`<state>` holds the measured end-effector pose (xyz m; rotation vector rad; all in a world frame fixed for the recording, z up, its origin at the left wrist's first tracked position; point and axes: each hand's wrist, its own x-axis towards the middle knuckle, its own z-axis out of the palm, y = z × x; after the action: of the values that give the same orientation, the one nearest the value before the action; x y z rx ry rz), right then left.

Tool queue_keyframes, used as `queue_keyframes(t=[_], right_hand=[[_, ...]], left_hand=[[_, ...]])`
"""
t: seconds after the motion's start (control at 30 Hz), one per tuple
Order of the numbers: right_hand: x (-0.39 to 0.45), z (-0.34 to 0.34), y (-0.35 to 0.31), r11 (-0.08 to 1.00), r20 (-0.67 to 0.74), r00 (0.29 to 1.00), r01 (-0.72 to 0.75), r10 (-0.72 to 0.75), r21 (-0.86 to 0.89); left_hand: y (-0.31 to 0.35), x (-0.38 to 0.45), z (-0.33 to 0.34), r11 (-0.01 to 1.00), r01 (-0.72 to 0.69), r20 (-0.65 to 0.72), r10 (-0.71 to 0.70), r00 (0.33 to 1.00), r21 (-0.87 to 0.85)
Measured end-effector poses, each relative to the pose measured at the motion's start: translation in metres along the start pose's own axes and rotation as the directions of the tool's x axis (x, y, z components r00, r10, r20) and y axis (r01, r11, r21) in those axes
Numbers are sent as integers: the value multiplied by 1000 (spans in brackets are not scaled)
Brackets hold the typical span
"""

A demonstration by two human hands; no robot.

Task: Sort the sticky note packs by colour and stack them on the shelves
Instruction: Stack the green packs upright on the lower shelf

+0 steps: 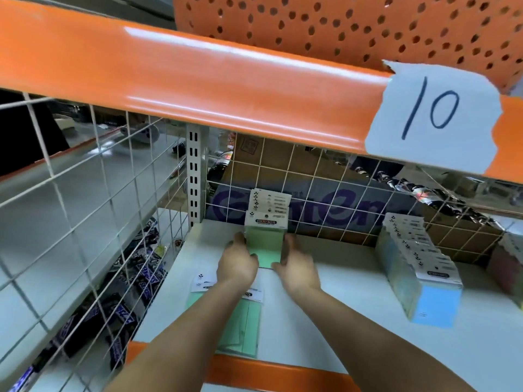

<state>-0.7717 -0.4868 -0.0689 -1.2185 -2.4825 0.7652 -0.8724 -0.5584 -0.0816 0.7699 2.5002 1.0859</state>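
A row of green sticky note packs stands upright near the back of the white shelf, leaning toward the wire mesh. My left hand presses its left side and my right hand its right side, so both hands clasp the row. More green packs lie flat near the shelf's front edge, partly under my left forearm. A row of blue packs stands at the right.
An orange shelf edge with a paper label "10" hangs overhead. White wire mesh walls the left side and back. Dark snack bars lie on the neighbouring shelf. Reddish packs show at the far right.
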Motion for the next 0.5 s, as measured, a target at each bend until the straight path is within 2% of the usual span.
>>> queue_keyframes(t=[0.37,0.5], right_hand=[[9,14,2,997,-75,997,-26,21,-79],[11,15,4,993,-61,995,-80,75,-92]], left_hand=[[-10,6,0,993,-54,-32,58,998,109],[-10,5,3,973,-61,-33,70,997,223]])
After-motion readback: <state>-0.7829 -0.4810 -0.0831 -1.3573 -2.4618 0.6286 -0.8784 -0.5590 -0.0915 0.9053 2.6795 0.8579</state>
